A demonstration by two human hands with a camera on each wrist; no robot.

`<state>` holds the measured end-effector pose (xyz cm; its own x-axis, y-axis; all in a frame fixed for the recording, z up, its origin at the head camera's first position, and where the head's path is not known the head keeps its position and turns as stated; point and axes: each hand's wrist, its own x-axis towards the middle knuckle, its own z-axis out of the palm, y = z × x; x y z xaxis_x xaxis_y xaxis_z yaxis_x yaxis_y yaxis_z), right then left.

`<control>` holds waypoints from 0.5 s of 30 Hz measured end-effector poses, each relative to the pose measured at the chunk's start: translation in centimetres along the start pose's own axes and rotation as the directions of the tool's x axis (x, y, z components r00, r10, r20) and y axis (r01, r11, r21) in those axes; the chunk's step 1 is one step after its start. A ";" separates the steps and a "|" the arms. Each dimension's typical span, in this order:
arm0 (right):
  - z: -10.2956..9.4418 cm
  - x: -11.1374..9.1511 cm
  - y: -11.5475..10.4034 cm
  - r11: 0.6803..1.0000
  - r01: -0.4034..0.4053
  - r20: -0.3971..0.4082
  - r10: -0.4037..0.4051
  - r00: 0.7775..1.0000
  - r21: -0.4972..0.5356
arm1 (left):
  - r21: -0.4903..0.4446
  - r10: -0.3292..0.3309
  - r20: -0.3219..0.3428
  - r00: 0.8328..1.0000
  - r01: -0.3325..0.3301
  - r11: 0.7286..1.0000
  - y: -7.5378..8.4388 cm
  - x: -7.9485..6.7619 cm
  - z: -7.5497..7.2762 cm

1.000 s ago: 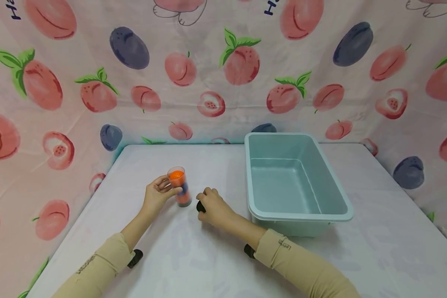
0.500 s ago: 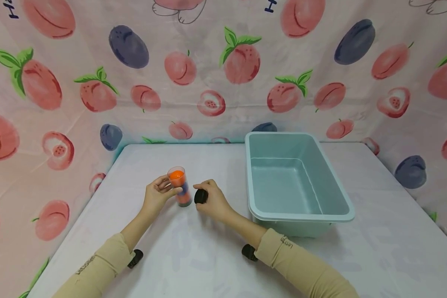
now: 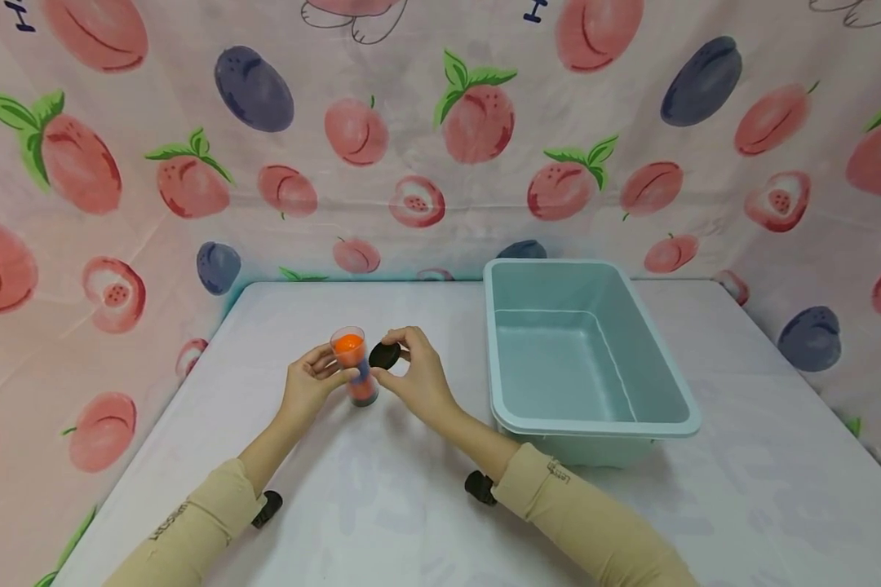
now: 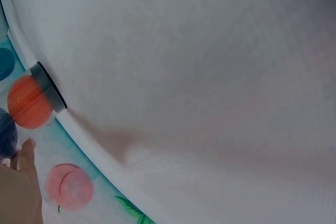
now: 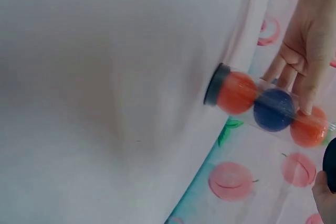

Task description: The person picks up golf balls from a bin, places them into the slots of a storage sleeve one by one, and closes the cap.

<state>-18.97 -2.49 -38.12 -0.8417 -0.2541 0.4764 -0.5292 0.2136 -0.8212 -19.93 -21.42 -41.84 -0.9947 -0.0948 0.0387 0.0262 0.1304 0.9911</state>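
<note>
A clear tube stands on the table with orange and blue balls stacked inside and a dark cap at its base. Thumb and fingers of my left hand grip it round the upper part, and its top is uncovered. Close to the right of the rim, my right hand pinches a round black lid, held tilted. The right wrist view shows an orange, a blue and another orange ball in the tube, with the lid near its uncovered end. Only part of my left hand shows in the left wrist view.
A pale green plastic bin stands right of my hands on the white table. Behind hangs a peach-print cloth. Black devices sit at both sleeve cuffs.
My right hand has raised the black lid from near the table to beside the tube's rim, tilting its flat face into view. My left hand keeps its hold on the tube.
</note>
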 end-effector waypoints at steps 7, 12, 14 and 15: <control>0.7 1.8 -1.3 0.999 -0.005 0.006 0.005 1.000 -0.038 | -0.032 -0.006 0.009 1.000 0.007 0.999 -0.1 -0.1 -0.3; 1.0 2.7 -1.5 0.993 0.006 0.030 -0.003 1.000 -0.116 | -0.076 0.009 0.027 1.000 -0.007 0.997 -0.1 -0.1 -0.3; 1.0 2.8 -1.5 0.990 0.009 0.025 -0.005 1.000 -0.138 | -0.079 0.019 0.031 0.999 -0.017 0.997 -0.1 -0.1 -0.3; 0.9 2.8 -1.6 0.988 0.010 0.019 -0.007 1.000 -0.151 | -0.077 0.021 0.031 0.999 -0.019 0.997 -0.1 -0.1 -0.3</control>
<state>-20.42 -4.42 -35.75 -0.8359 -0.2736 0.4758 -0.5473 0.3511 -0.7597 -19.81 -21.71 -41.93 -0.9966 -0.0615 0.0556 0.0522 0.0553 0.9971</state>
